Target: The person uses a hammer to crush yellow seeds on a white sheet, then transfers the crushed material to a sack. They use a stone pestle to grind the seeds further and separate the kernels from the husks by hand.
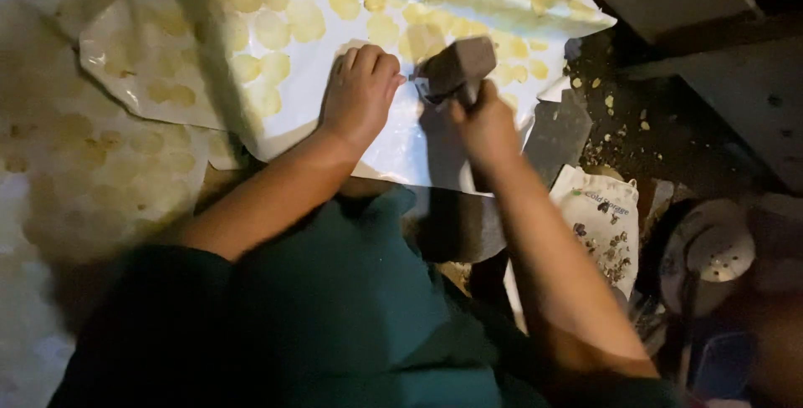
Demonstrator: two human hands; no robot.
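Dim floor spreads under me, and across it lies one big white plastic sheet [368, 145], creased at its near edge and dotted with flattened yellow discs [272, 30] — more than twenty that I can make out, in loose rows, too blurred at the far edge for an exact count. A second sheet [92, 174] of the same kind lies on my left, its discs fainter. I count two hands of mine and one mallet. My left hand [361, 90] rests knuckles up on the white sheet, fingers curled together, pressing on something I cannot make out beneath them. My right hand [485, 128] is clamped around the handle of the mallet [457, 68], fingers wrapped tight. Its blocky grey-brown head sits just beside my left fingertips, above the sheet, whether touching it I cannot tell. The handle's long axis runs from my fist away from me and slightly to the left, while the head lies crosswise, one flat face turned toward my left hand. My teal trousers [351, 308] fill the bottom of the view. On the right, on darker ground strewn with yellow crumbs [609, 103], lies one white cloth bag [604, 224] with small printed patterns, and beside it one round pale lid-like object [711, 249].
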